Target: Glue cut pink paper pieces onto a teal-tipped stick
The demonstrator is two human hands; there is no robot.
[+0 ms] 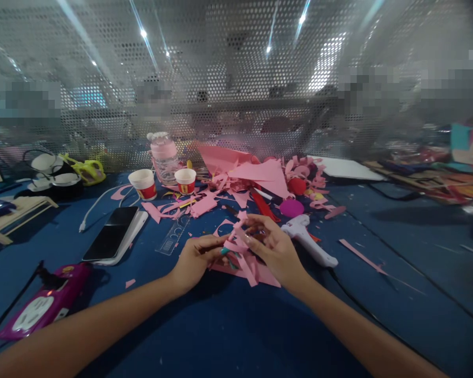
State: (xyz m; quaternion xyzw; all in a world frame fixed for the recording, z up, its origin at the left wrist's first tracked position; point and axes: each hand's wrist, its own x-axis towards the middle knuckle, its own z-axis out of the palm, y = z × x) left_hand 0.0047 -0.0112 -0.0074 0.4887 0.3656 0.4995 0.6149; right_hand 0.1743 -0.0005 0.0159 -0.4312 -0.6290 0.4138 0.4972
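A small pink paper craft (pixel 238 244) made of folded strips, with a star-shaped tip, is held upright between my hands in the head view. My left hand (pixel 193 260) pinches its lower left side, where a teal bit (pixel 225 251) shows by the fingertips; I cannot tell what that is. From the right, my right hand (pixel 278 249) is closed on the craft with bent fingers near the star. Beneath it lies a flat pink paper sheet (pixel 267 274). Close to my right hand rests a white glue gun (pixel 309 241). Parts of the craft are hidden by my fingers.
Pink paper scraps (pixel 260 176) are heaped at the back, beside paper cups (pixel 142 185) and a pink-lidded bottle (pixel 163 157). Left of my hands lie a clear ruler (pixel 173 234), a black phone (pixel 112 233) and a purple device (pixel 49 302). A perforated metal screen (pixel 220 68) stands behind.
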